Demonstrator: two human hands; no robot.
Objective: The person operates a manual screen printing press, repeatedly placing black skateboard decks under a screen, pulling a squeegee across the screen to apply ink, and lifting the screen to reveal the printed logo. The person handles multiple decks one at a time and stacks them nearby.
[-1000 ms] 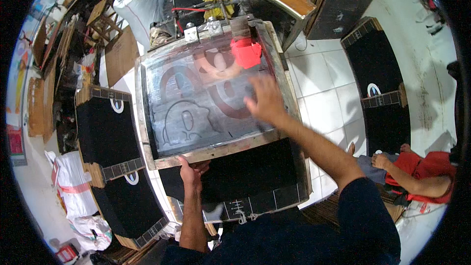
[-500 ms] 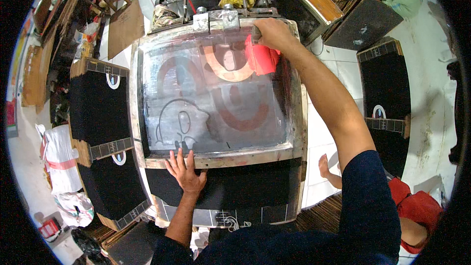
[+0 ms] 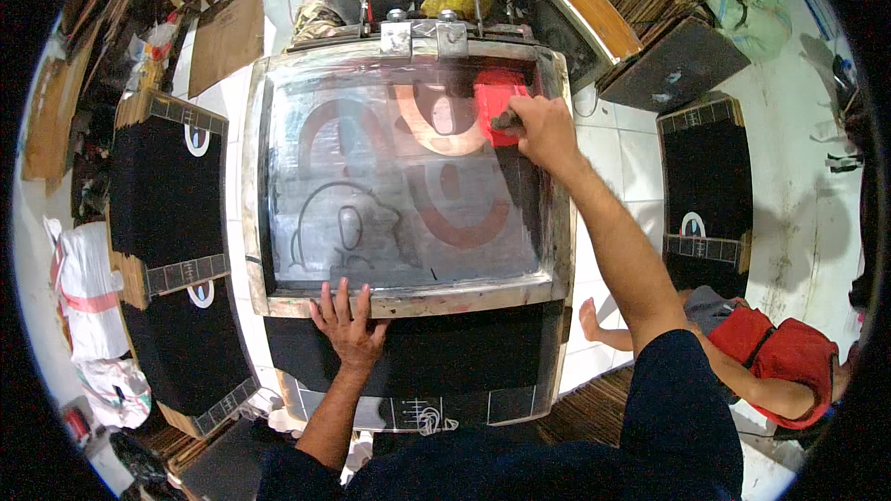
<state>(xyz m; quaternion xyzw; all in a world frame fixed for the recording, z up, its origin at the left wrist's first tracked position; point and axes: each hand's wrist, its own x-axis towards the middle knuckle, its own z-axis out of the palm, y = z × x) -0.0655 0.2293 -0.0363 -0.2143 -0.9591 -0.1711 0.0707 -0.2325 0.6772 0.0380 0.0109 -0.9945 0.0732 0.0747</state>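
Note:
A screen-printing frame (image 3: pixel 445 300) lies in front of me, its grey mesh (image 3: pixel 380 172) marked with curved shapes and an outlined figure. My right hand (image 3: pixel 548 130) is closed round a small dark squeegee (image 3: pixel 505 120) at the mesh's far right; most of the tool is hidden by the hand. Wet red ink (image 3: pixel 499 93) covers the mesh around it, beside an orange-toned curve. At the near edge of the frame, my left hand (image 3: pixel 349 329) rests with its fingers spread over the rim. Below the frame shows black fabric (image 3: pixel 418 348) on a board.
Metal hinge clamps (image 3: pixel 424 39) hold the frame's far edge. Boards with black fabric stand on the left (image 3: pixel 172 195) and right (image 3: pixel 707 172). A wooden-topped box (image 3: pixel 585 9) is at the far right. Another person in red (image 3: pixel 798 362) sits at lower right.
My right hand has come toward me with the squeegee, from the frame's far right corner onto the mesh. The red ink now extends above the hand. My left hand stays on the near rim.

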